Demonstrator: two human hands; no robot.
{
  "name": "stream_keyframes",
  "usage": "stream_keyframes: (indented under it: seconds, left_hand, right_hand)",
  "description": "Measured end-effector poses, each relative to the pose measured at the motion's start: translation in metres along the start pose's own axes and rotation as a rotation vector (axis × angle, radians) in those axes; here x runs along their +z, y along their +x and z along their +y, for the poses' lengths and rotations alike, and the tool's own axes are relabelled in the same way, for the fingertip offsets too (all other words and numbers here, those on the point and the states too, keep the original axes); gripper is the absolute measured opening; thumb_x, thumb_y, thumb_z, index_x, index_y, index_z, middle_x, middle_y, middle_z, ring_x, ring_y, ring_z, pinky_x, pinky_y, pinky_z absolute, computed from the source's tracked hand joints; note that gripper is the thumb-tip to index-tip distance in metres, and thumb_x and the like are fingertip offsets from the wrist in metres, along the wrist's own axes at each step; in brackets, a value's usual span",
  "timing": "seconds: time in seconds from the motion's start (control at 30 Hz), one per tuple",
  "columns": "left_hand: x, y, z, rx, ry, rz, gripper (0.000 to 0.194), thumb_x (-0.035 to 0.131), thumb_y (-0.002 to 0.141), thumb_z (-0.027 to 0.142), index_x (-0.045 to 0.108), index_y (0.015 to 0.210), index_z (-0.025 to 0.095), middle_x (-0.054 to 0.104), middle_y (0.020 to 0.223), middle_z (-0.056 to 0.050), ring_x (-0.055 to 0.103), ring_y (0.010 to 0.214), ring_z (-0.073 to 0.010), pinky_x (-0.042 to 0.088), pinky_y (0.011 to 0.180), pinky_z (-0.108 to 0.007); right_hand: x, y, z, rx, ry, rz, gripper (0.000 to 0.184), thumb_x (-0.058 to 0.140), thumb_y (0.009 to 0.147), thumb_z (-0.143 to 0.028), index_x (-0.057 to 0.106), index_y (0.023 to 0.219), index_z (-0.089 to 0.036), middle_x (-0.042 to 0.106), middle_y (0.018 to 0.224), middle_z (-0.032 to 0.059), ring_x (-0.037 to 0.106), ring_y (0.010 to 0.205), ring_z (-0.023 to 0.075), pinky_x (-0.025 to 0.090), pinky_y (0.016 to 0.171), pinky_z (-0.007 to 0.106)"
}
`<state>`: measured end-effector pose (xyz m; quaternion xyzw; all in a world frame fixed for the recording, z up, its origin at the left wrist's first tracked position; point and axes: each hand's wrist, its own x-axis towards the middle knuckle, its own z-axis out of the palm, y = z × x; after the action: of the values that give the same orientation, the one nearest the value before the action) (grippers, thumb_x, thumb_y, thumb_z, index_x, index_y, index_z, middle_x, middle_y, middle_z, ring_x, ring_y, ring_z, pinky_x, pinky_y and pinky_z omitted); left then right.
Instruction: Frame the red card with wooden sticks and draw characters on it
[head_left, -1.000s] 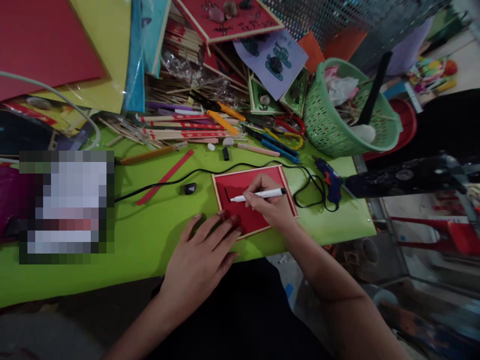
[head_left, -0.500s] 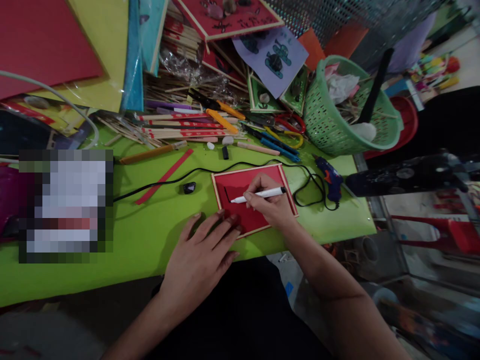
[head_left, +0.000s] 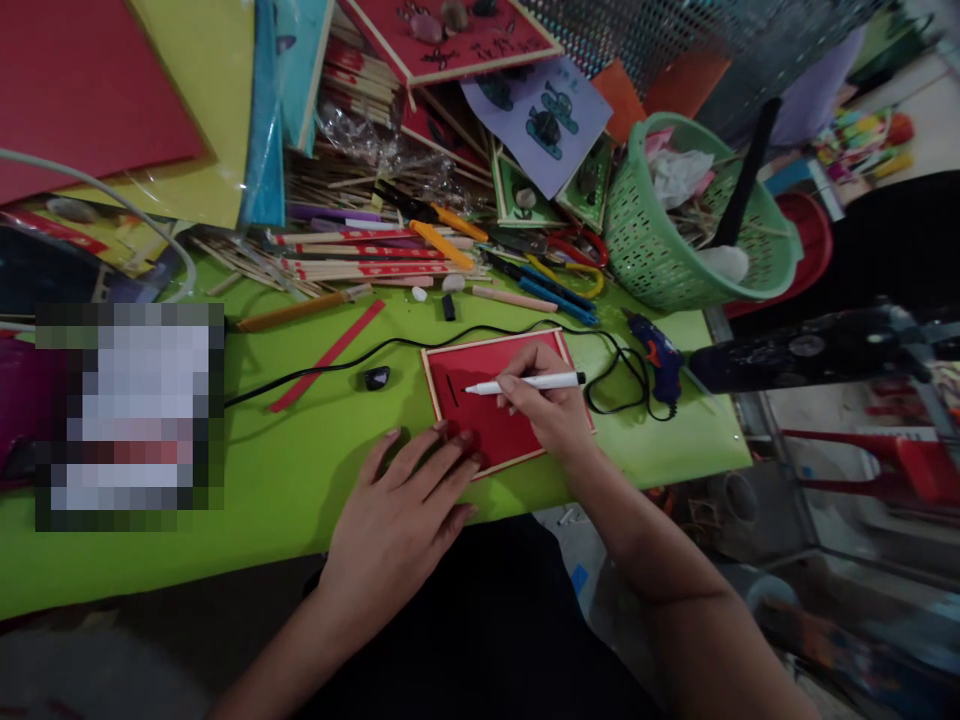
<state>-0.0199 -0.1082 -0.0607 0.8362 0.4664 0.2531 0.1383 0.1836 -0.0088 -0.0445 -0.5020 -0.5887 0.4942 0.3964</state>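
A: What's in the right hand (head_left: 551, 415)?

B: A white marker (head_left: 547, 381), pinched in bent fingers, its tip pointing left.

A: Where's the tip?

B: Over the red card (head_left: 499, 430), just right of a short black stroke (head_left: 451, 391). I can't tell whether it touches.

A: And the left hand (head_left: 397, 510)?

B: Palm down, holding nothing, fingers released and spread. Some fingertips lie over the card's near left corner.

A: Where's the card?

B: On the green surface (head_left: 285, 500), in front of the person, with a pale frame around it.

A: Anything near it?

B: A black stone (head_left: 376, 378) to its left, and a blue glue gun (head_left: 660, 360) to its right. A black cord (head_left: 397, 340) runs past its far edge and crosses a red strip (head_left: 360, 325). The green basket (head_left: 645, 250) stands beyond the gun.
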Motion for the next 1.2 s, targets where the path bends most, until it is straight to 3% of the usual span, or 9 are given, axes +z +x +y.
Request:
stream_keyframes:
  seconds: [0.3,1.2]
  left_hand:
    - [0.0017,-0.0009,-0.0002,0.002,0.017,-0.014,0.035,0.057,0.101,0.03,0.064,0.135,0.026,0.066,0.142,0.001,0.058,0.132,-0.0268,0.039,0.115,-0.053]
    - [0.0009,-0.0007,0.0002,0.017,0.033,0.002,0.033,0.055,0.101,0.03,0.066,0.132,0.025,0.067,0.141,0.0,0.06,0.128,-0.0282,0.041,0.112,-0.053]
  right_hand:
    - [-0.0003,-0.0021,0.0018,0.031,-0.116,-0.046,0.023,0.069,0.09,-0.041,0.056,0.082,-0.023,0.061,0.068,-0.0025,0.053,0.06,0.0137,0.041,0.058,0.029]
    - [-0.0007,-0.003,0.0013,0.057,-0.141,-0.093,0.021,0.067,0.088,-0.037,0.054,0.079,-0.024,0.057,0.066,-0.0035,0.051,0.058,0.0136,0.038,0.056,0.029]
